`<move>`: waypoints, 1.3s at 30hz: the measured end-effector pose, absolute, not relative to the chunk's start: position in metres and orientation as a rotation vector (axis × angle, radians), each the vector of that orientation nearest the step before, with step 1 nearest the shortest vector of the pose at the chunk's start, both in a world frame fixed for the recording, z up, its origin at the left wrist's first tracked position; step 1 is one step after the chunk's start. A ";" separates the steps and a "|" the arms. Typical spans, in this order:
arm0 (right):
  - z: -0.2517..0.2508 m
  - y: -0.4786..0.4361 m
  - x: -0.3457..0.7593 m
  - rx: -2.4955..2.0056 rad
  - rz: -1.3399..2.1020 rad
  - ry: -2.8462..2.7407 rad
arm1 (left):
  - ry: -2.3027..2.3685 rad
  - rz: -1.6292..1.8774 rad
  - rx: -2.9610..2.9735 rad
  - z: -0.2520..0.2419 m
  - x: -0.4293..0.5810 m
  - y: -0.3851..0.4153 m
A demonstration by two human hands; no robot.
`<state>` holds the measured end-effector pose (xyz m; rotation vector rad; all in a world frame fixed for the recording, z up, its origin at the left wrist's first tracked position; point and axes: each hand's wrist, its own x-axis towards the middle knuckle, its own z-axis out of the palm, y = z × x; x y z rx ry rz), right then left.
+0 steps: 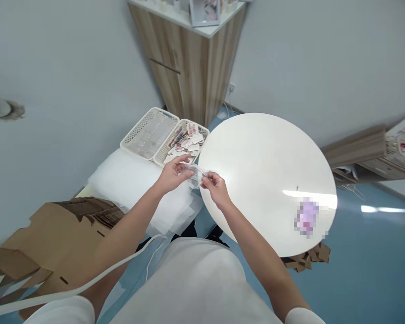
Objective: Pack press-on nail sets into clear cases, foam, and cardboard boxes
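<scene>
A crumpled piece of clear plastic, which looks like a small bag [195, 177], is stretched between my two hands. My right hand [217, 190] pinches its right side between thumb and fingertips. My left hand [173, 174] holds the other side, thumb pointing toward the plastic and fingers curled. Just beyond my left hand stands a white basket [205, 131] with many small printed cards [188, 143] heaped inside. Beside it on the left is a second white basket [130, 137], with clear plastic pieces in it.
A white round table [256, 153] stands to the right, bearing a blurred purple item [307, 217]. White wrapped bundles [121, 173] lie below the baskets. Flattened cardboard [64, 238] is at lower left, crossed by a white tube [111, 269]. A wooden cabinet [192, 72] fills the corner.
</scene>
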<state>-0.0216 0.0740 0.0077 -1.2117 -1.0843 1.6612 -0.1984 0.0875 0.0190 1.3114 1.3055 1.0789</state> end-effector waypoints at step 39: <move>0.001 -0.043 0.173 -1.598 1.443 -1.103 | 0.784 0.434 1.358 -0.022 -0.005 0.016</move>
